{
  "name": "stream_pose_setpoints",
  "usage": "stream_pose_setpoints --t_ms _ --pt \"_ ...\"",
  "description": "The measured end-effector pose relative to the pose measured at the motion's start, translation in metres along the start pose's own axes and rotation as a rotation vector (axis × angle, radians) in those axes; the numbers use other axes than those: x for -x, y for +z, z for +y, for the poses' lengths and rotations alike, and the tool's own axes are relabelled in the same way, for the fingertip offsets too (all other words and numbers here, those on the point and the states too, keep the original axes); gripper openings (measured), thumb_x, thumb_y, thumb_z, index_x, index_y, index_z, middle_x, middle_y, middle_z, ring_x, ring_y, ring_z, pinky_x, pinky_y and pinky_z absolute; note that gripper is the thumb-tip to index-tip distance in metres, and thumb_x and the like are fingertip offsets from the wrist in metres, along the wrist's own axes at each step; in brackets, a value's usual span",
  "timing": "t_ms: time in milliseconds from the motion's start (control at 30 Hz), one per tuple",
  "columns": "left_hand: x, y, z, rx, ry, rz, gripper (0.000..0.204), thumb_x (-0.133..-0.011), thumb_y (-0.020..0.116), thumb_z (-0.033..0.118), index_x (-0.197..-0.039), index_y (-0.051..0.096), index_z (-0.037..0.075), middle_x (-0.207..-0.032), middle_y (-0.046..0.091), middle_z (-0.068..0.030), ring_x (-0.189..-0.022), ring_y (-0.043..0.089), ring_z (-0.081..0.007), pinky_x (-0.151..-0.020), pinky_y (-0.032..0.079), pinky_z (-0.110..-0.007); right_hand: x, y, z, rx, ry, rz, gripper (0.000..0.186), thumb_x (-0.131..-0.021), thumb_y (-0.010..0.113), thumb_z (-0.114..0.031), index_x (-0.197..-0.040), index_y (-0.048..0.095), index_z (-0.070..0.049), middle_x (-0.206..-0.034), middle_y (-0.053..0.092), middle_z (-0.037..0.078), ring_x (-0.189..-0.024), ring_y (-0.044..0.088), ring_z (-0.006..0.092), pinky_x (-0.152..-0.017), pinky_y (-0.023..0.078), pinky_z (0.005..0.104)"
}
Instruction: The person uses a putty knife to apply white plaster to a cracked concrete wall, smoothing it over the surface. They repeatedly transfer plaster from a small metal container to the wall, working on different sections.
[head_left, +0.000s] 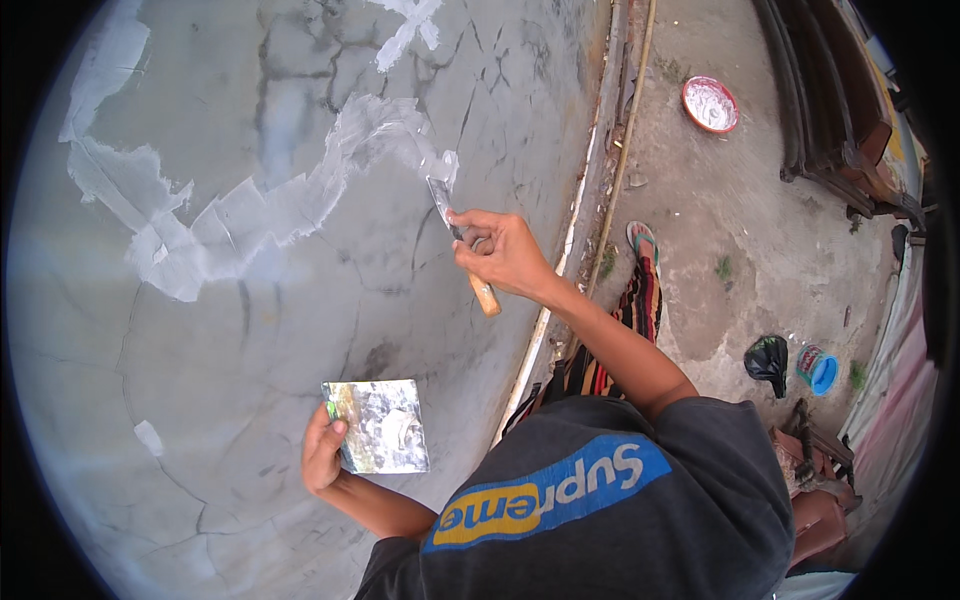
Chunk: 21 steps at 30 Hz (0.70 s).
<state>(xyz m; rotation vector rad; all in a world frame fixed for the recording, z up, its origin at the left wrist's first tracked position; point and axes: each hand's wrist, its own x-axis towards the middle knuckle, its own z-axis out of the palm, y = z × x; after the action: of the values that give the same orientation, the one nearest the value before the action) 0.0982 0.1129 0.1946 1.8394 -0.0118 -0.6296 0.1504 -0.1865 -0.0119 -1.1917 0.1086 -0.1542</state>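
My right hand (512, 255) grips a putty knife with a wooden handle (484, 296). The tip of its metal blade (439, 197) meets the grey cracked wall (330, 330) at the right end of a zigzag band of pale filler (240, 222). Lower down, my left hand (320, 450) is closed on the left edge of a square board (365, 430). White paste (402, 428) is smeared and lumped on the board's face. The thumb shows over the edge; the other fingers are partly hidden behind the board.
Along the wall's right edge runs a thin pole (630, 110). On the concrete ground stand a red-rimmed bowl of white paste (711, 105), a black plastic bag (767, 362) and a blue container (821, 372). Dark wooden furniture (835, 100) stands at the upper right.
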Motion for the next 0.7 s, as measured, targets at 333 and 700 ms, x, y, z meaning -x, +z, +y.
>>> stream_pose_setpoints --t_ms 333,700 --pt "0.002 -0.004 -0.002 0.024 0.007 -0.003 0.045 -0.092 0.058 0.02 -0.125 0.053 -0.01 -0.115 0.064 -0.0123 -0.103 0.059 -0.0175 -0.093 0.042 -0.029 -0.015 -0.028 -0.003 -0.091 0.126 0.034 0.037 -0.084 0.067 -0.007 -0.119 0.065 0.005 -0.076 0.065 0.006 -0.057 0.061 0.0078 -0.051 0.048 0.0226" --pt "0.003 -0.001 -0.001 0.039 0.017 -0.009 0.046 -0.093 0.057 0.021 -0.126 0.051 -0.01 -0.114 0.064 -0.0125 -0.102 0.059 -0.0178 -0.092 0.043 -0.029 -0.007 -0.028 0.003 -0.201 0.145 0.03 0.038 -0.084 0.066 -0.005 -0.12 0.064 0.007 -0.075 0.063 0.004 -0.057 0.057 0.0063 -0.052 0.046 0.0225"
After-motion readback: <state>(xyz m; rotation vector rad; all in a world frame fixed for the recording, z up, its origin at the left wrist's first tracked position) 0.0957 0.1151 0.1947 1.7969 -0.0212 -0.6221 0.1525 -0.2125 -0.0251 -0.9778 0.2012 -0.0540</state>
